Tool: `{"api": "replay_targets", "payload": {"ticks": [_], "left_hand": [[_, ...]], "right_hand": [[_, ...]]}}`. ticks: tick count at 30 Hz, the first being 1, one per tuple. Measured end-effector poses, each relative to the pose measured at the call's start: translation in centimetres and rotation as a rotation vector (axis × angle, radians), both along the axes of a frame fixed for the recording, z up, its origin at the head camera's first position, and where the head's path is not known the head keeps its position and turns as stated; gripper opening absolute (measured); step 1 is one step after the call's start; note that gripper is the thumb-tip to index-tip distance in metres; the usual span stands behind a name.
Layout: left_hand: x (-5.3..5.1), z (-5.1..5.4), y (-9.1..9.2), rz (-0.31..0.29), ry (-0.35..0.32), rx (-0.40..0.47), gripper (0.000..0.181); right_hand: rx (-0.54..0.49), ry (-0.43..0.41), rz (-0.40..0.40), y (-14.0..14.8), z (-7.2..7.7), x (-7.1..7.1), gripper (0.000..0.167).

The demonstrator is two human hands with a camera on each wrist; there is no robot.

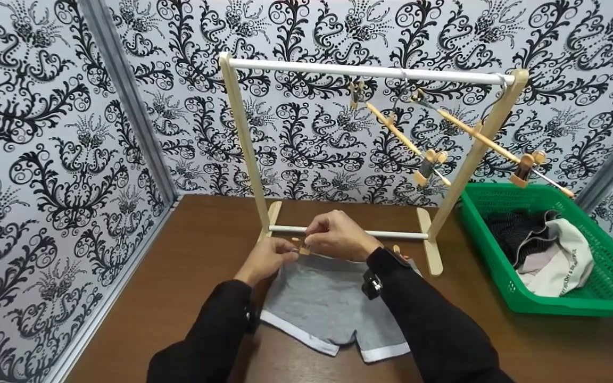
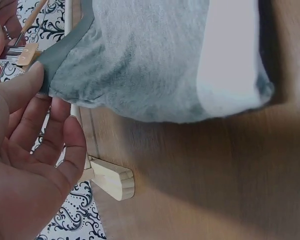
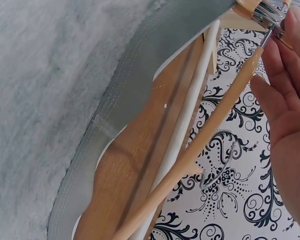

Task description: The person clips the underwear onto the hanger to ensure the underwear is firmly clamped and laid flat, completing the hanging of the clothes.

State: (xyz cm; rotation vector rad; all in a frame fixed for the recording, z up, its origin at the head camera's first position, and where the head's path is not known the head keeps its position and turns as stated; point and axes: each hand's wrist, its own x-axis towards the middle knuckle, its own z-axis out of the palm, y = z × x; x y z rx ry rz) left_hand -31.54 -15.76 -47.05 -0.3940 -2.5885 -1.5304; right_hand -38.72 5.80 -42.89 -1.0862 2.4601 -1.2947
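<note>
Grey shorts (image 1: 333, 303) with white leg hems lie on the brown table, waistband towards the rack. My left hand (image 1: 266, 259) pinches one corner of the waistband (image 2: 65, 47) between thumb and fingers. At that corner sits a wooden clip (image 2: 28, 54) of a trouser hanger, its jaws at the cloth's edge. My right hand (image 1: 341, 236) pinches this clip (image 3: 247, 6) by its back end. The hanger's wooden bar (image 3: 210, 125) runs along the waistband, its metal hook beside it in the right wrist view. Another clip (image 1: 397, 249) shows partly behind the right sleeve.
A wooden rack (image 1: 245, 133) with a white rail (image 1: 317, 67) stands behind the shorts. Two clip hangers, one with a bar (image 1: 399, 133), hang at its right. A green basket (image 1: 524, 304) holding dark and white clothes stands at the right. Patterned walls enclose the table.
</note>
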Motion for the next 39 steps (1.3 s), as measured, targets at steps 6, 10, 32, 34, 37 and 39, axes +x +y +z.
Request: {"api": "replay_targets", "payload": {"ticks": [6, 10, 32, 34, 37, 39], "left_hand": [[-0.2, 0.3, 0.2, 0.043, 0.006, 0.029, 0.008], [-0.3, 0.4, 0.4, 0.059, -0.009, 0.032, 0.007], [-0.6, 0.4, 0.9, 0.142, 0.006, -0.042, 0.007], [-0.6, 0.2, 0.9, 0.175, -0.010, -0.051, 0.007], [-0.8, -0.2, 0.7, 0.216, -0.030, -0.065, 0.008], [-0.8, -0.4, 0.6, 0.244, -0.041, -0.072, 0.008]], "right_hand": [[-0.002, 0.024, 0.006, 0.2, -0.6, -0.1, 0.017], [0.023, 0.047, -0.011, 0.2, -0.9, -0.2, 0.018], [0.090, 0.087, -0.059, 3.3, -0.6, 0.4, 0.043], [0.097, 0.107, -0.096, 4.5, -0.5, 0.6, 0.041], [0.096, 0.106, -0.160, 6.6, -0.5, 1.1, 0.043], [0.116, 0.113, -0.203, 7.9, -0.7, 1.6, 0.044]]}}
